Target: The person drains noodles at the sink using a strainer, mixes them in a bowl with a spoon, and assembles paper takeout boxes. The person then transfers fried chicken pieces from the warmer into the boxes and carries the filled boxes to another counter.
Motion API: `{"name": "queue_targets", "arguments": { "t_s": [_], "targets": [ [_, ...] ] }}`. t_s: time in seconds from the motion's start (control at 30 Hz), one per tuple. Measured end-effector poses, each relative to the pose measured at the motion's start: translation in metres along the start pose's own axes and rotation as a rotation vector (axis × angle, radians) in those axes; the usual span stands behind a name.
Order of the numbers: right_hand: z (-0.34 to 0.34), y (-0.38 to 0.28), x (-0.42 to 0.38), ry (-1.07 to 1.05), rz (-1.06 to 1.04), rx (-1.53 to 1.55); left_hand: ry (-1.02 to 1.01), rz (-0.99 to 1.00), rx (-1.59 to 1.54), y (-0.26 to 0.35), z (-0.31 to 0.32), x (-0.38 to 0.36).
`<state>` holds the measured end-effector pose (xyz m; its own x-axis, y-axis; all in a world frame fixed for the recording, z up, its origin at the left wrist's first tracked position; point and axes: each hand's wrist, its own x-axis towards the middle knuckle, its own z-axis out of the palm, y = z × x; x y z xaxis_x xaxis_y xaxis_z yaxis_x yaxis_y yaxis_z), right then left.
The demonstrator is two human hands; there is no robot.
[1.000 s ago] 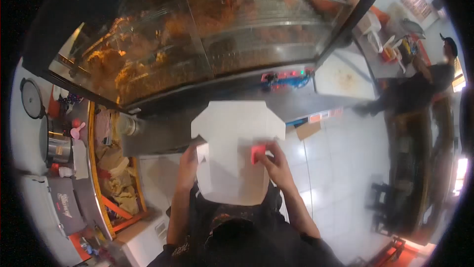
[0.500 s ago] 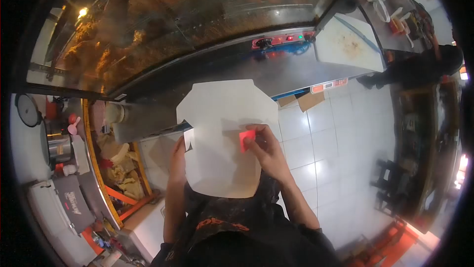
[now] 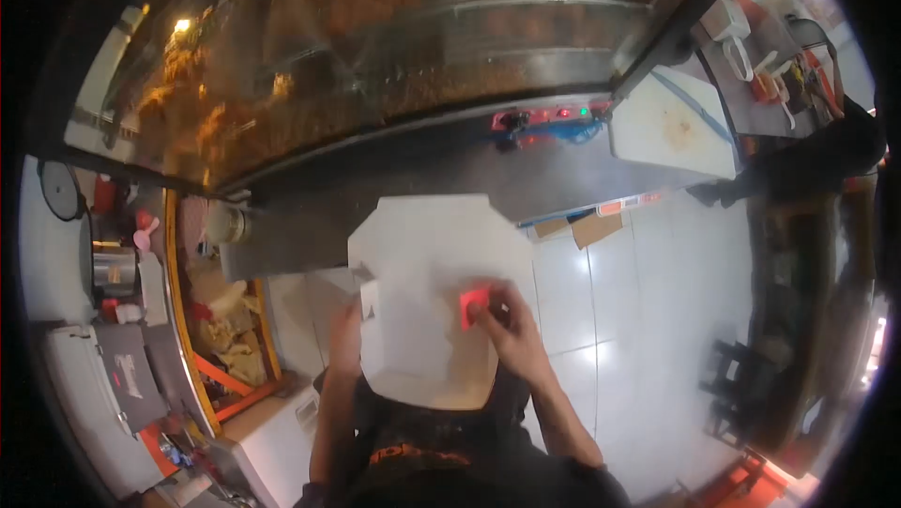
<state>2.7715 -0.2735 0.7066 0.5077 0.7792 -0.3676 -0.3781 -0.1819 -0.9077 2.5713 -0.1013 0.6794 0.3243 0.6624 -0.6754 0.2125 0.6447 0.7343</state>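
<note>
Here, 2 hands (image 3: 510,331); 1 carton (image 3: 427,301); 1 red piece (image 3: 473,306)

Commercial kitchen, glass-fronted food cabinet (image 3: 375,48) (lit inside), stained cutting board (image 3: 671,128)

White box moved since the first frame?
Yes, slightly: against the green light on the counter, the white box now sits farther left and nearer the person's body.

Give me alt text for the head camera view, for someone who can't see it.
The left hand holds the side of a white carton while the right hand pinches a red piece over it. A glass case and counter stand beyond.
</note>
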Motion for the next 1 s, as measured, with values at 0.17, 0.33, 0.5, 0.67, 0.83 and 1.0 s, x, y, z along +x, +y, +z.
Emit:
{"name": "queue_targets", "arguments": {
  "t_s": [0.17, 0.33, 0.5, 0.67, 0.83, 1.0],
  "targets": [
    [-0.009, 0.005, 0.010, -0.095, 0.062, 0.084, -0.092, 0.024, 0.048, -0.009, -0.009, -0.002],
    [-0.047, 0.023, 0.025, -0.191, 0.114, 0.226, -0.089, 0.057, 0.216, 0.005, 0.028, -0.009],
    [-0.081, 0.031, 0.032, -0.195, 0.147, 0.266, -0.046, 0.121, 0.431, 0.007, 0.072, -0.015],
    [-0.105, 0.002, 0.036, -0.207, 0.194, 0.119, 0.066, -0.074, 0.094, -0.008, 0.084, -0.010],
    [-0.110, 0.003, 0.041, -0.214, 0.162, 0.022, 0.061, 0.023, 0.309, -0.028, 0.074, -0.014],
    [-0.102, 0.005, 0.046, -0.204, 0.158, 0.132, 0.001, 0.179, 0.591, -0.021, 0.081, -0.021]
  ]
}}
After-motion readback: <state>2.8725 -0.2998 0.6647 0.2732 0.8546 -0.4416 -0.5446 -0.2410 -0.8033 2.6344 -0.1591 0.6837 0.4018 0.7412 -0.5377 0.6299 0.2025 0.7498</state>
